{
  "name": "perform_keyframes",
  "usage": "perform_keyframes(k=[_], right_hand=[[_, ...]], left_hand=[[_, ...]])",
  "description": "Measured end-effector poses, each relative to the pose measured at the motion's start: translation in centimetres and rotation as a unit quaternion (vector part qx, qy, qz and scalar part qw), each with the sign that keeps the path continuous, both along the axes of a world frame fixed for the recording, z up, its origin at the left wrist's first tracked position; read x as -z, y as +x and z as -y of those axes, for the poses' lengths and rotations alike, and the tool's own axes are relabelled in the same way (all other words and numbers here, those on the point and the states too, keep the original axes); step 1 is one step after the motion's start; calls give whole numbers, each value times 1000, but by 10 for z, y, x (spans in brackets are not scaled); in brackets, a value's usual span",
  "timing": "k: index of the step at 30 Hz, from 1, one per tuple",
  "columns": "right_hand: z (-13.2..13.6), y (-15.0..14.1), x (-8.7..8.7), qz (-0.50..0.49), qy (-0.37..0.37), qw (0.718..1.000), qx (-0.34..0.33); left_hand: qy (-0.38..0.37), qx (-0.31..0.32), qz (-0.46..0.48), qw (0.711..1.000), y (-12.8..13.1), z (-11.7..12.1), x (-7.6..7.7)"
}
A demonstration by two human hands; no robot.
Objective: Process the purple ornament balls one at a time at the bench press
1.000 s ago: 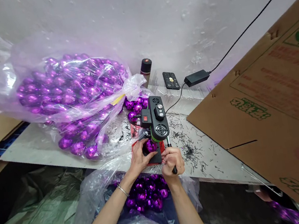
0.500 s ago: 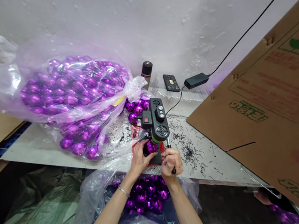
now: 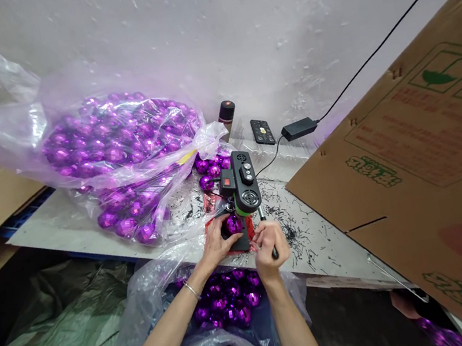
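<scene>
A small black press machine (image 3: 242, 186) with a red switch stands on a red mat near the table's front edge. My left hand (image 3: 215, 244) grips a faceted purple ball (image 3: 234, 224) and holds it under the machine's head. My right hand (image 3: 270, 247) is closed round the machine's black lever handle (image 3: 271, 248) on the right side. A clear bag of purple balls (image 3: 227, 302) lies open just below my wrists.
A big clear plastic bag full of purple balls (image 3: 113, 150) fills the table's left. Black shavings litter the white table (image 3: 311, 236). A large cardboard sheet (image 3: 423, 166) leans at the right. A dark bottle (image 3: 225, 112), remote (image 3: 262, 131) and power adapter (image 3: 298, 128) sit by the wall.
My right hand on the lever has shifted slightly up and to the right. The left hand stays on the purple ball under the machine. The view has drifted a little.
</scene>
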State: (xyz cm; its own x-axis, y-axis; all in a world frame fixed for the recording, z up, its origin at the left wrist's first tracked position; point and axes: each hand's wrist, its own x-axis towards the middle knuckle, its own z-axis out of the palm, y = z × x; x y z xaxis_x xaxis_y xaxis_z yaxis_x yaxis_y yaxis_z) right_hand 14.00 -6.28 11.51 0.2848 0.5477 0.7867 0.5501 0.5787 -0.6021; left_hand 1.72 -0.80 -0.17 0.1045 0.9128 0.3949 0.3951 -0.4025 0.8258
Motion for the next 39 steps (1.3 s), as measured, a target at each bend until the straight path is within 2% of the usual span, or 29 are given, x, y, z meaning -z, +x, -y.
perform_keyframes(k=[3,5,8,10,12,15,18,20,23,26,28,30,32,33,35,37,39], right_hand=[[2,-2,-34,-39,-63,997,-5],[3,-2,-44,-36,-59,998,-12],[4,-2,-38,-7,-29,999,-16],[5,-2,-30,7,-16,1000,-14],[5,-2,-24,8,-6,1000,-11],[4,-2,-20,3,-2,1000,-12],[3,-2,-19,8,-4,1000,-11],[4,-1,-18,11,-6,1000,-9],[4,-1,-15,13,-7,1000,-8],[4,-1,-15,16,-5,1000,-11],[4,-1,-16,16,-6,1000,-14],[4,-2,-20,11,-11,1000,-14],[4,-3,-25,-2,-19,1000,-13],[3,-4,-28,-10,-24,1000,-13],[3,-5,-37,-23,-33,999,-14],[2,-5,-45,-27,-46,999,-14],[1,-4,-53,-23,-57,998,-13]], left_hand=[[-12,-10,1,1000,-3,14,4],[-13,-1,-13,1000,-10,33,8],[-16,26,-49,998,-27,56,12],[-27,29,-55,998,-40,50,5],[-40,-3,-37,999,-50,20,-11],[-73,-103,-10,992,-54,-51,-44],[-174,-176,-15,969,-44,-113,-68],[-203,-174,-18,963,-35,-135,-73],[-202,-158,-11,966,-27,-142,-72],[-187,-161,18,969,-33,-129,-68],[-180,-150,133,963,-45,-111,-66],[-192,-111,301,928,-58,-84,-64],[-226,-59,411,881,-68,-52,-60],[-248,-37,431,867,-70,-35,-57],[-285,-9,430,856,-68,-6,-50],[-294,-5,405,865,-57,13,-39],[-270,-12,359,893,-42,22,-28]])
